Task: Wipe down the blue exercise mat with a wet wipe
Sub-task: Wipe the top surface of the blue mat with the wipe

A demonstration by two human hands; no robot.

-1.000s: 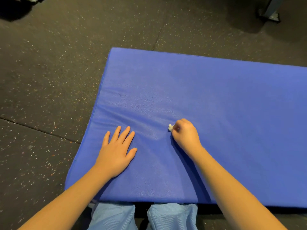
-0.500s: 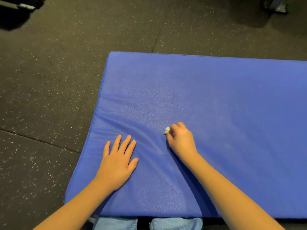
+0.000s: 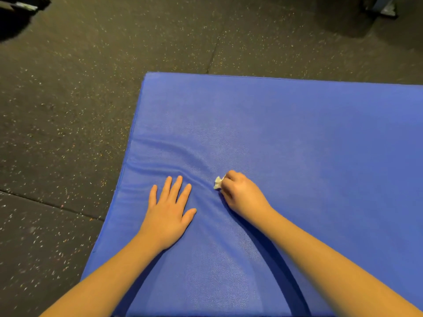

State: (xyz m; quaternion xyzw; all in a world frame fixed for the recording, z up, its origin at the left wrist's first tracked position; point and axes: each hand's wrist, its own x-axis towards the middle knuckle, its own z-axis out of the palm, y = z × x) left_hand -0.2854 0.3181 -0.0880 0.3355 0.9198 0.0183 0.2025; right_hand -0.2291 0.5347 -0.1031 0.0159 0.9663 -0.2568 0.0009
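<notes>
two hands on the mat (image 3: 297,133): left hand (image 3: 168,213) spread flat, right hand (image 3: 240,194) pinching the wipe (image 3: 218,182); its folds beyond the fingertips could snag the small wad.

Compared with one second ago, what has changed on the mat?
The right hand, gripping the wipe, slid left across the mat, closer to the left hand. The left hand stays flat on the mat, and the wipe stays gripped.

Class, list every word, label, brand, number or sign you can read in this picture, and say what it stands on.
None can be read. The blue mat, the wet wipe and the speckled floor bear no print; the grey object at the top right is too blurred to tell.
</notes>
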